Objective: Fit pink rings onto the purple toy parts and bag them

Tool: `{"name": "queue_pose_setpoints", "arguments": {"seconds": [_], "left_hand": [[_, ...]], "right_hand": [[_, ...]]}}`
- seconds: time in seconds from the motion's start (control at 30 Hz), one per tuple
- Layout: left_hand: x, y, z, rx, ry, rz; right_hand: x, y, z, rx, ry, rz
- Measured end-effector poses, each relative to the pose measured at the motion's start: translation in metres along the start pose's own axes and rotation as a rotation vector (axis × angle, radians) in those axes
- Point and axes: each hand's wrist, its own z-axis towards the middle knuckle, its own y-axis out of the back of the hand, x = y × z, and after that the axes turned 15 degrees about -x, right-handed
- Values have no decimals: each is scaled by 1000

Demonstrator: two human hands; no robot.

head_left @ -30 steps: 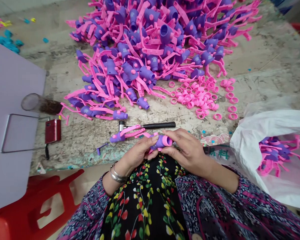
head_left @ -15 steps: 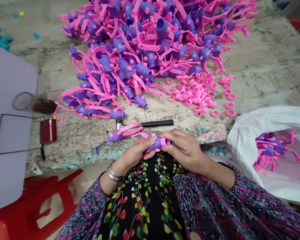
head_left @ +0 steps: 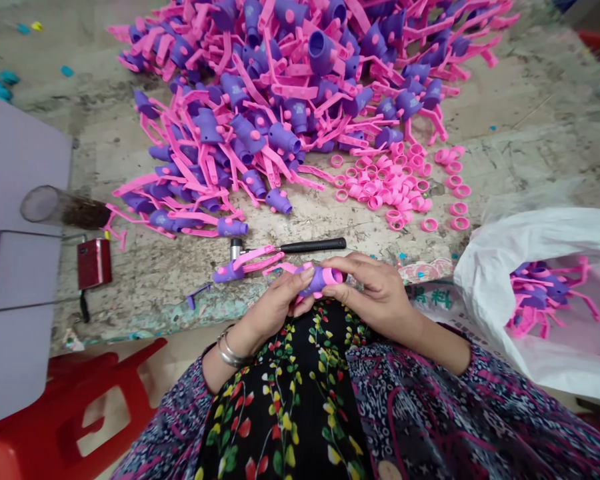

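Shifted leftward and slightly upward in view since the earlier frame, the scene is now seen with the purple plastic part [head_left: 318, 281] raised a little, held just beyond a small hammer [head_left: 300, 246] on the near side. That part is gripped between both hands, a pink ring [head_left: 333, 276] being seated on its end. Its side is pressed by the curled fingers [head_left: 296, 283] of the left hand [head_left: 267, 307], and its ringed end is pinched by the closed-together fingers [head_left: 353, 265] of the right hand [head_left: 380, 298]. Beyond the hammer, a heap of pink-and-purple plastic parts [head_left: 260, 113] is spread, with loose pink rings [head_left: 385, 183] lying to the right of the heap. A white plastic bag [head_left: 530, 233] holding more parts [head_left: 537, 293] is seen right of the hammer.
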Motion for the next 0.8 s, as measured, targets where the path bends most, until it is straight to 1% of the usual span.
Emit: {"name": "queue_pose_setpoints", "arguments": {"seconds": [0.17,0.33,0.47,0.6,0.7,0.8], "left_hand": [[-1,-7,-2,-58,32,-48],[3,-9,-2,-81,8,-81],[3,-8,-1,-47,2,-75],[2,-5,1,8,16,-86],[2,-4,1,48,21,-96],[2,-3,1,61,26,-104]], "right_hand": [[0,-3,-1,-25,4,-31],[-4,-10,-2,-84,-22,-31],[-4,-11,-3,-91,-52,1],[-2,-7,-3,-81,-87,62],[-3,-4,-3,-48,-85,108],[-4,-3,-2,-29,-70,154]]}}
